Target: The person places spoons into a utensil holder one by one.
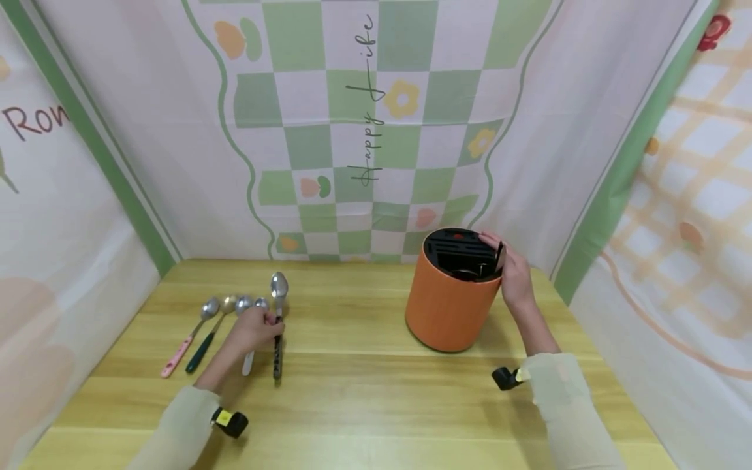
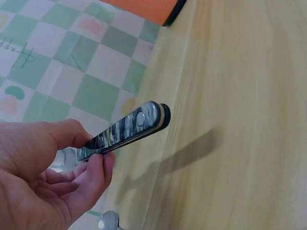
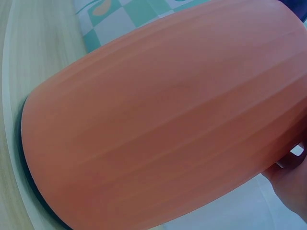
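My left hand (image 1: 254, 329) pinches a spoon (image 2: 127, 127) by its black marbled handle, between thumb and fingertips. In the head view its silver bowl points toward the back wall, and the wrist view shows the handle raised over the table with its shadow below. My right hand (image 1: 516, 277) lies against the right side of an orange utensil holder (image 1: 449, 307), fingers stretched along the rim of its black slotted top (image 1: 455, 245). The thumb is mostly hidden. In the right wrist view the holder's ribbed orange wall (image 3: 158, 124) fills most of the picture.
Left of the held spoon lie several others: a pink-handled spoon (image 1: 177, 358), a dark green-handled spoon (image 1: 201, 352) and a white-handled spoon (image 1: 248, 363), some partly behind my left hand. A checkered cloth (image 1: 352, 150) hangs behind the wooden table (image 1: 352, 405); more cloth hangs at both sides.
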`<state>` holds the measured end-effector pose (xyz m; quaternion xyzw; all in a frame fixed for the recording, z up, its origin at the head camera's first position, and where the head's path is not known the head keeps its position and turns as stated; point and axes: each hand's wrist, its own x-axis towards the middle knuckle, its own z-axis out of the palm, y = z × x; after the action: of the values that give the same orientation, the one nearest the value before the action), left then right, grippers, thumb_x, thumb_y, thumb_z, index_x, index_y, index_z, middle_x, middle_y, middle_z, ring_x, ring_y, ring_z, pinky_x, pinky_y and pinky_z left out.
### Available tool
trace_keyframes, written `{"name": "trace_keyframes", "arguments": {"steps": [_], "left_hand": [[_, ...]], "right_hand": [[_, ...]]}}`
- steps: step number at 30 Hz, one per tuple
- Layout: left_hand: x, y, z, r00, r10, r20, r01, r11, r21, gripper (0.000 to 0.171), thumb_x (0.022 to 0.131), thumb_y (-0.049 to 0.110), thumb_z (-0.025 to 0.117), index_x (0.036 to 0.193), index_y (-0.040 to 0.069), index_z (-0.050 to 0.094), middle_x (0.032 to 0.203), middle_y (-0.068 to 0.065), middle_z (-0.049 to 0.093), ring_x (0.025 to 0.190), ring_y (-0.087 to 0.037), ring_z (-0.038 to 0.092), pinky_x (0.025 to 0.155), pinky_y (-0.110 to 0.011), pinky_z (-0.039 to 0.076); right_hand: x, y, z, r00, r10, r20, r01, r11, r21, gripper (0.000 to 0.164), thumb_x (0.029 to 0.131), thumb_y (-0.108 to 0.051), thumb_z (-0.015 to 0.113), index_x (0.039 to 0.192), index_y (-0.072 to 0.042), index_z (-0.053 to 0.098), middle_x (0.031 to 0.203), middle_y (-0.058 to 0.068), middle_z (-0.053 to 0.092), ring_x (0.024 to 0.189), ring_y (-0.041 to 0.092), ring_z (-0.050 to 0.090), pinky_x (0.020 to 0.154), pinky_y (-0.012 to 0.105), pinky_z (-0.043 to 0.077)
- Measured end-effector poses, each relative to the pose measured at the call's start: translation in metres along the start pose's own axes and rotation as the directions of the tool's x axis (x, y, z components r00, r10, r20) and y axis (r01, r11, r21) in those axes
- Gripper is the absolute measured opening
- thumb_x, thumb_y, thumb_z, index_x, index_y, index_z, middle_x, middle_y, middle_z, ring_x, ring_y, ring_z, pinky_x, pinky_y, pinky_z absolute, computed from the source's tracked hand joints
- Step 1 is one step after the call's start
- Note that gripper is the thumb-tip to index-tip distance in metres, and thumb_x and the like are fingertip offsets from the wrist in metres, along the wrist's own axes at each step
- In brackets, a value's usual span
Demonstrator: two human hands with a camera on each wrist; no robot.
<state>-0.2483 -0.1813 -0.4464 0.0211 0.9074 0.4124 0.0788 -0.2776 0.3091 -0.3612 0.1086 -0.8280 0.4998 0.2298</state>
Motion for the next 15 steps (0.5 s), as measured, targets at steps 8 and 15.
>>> {"name": "trace_keyframes", "arguments": {"steps": [8, 15], "left_hand": [[-0.0005, 0.0015, 0.0031, 0.999, -0.028, 0.036, 0.035, 0.976, -0.217, 0.02, 0.092, 0.016, 0.07, 0.101, -0.002, 0.066, 0.087, -0.009, 0.068, 0.073, -0.015, 0.065, 0.071, -0.032, 0.061], [-0.0027, 0.0022, 0.0079, 0.999, -0.005, 0.04, 0.017, 0.953, -0.302, 0.031, 0.091, 0.014, 0.072, 0.113, -0.006, 0.063, 0.098, -0.013, 0.07, 0.081, -0.014, 0.068, 0.081, -0.035, 0.062]], "right_hand": [[-0.0006, 0.0016, -0.001, 1.0, 0.015, -0.001, -0.015, 1.0, 0.02, 0.053, 0.111, -0.032, 0.026, 0.136, 0.002, 0.058, 0.151, 0.02, 0.047, 0.146, 0.035, 0.036, 0.122, 0.052, 0.025], [0.0001, 0.0004, 0.0002, 1.0, 0.003, -0.004, -0.003, 1.0, -0.002, 0.051, 0.111, -0.031, 0.027, 0.136, 0.0, 0.059, 0.15, 0.02, 0.048, 0.145, 0.035, 0.037, 0.122, 0.052, 0.026]]}}
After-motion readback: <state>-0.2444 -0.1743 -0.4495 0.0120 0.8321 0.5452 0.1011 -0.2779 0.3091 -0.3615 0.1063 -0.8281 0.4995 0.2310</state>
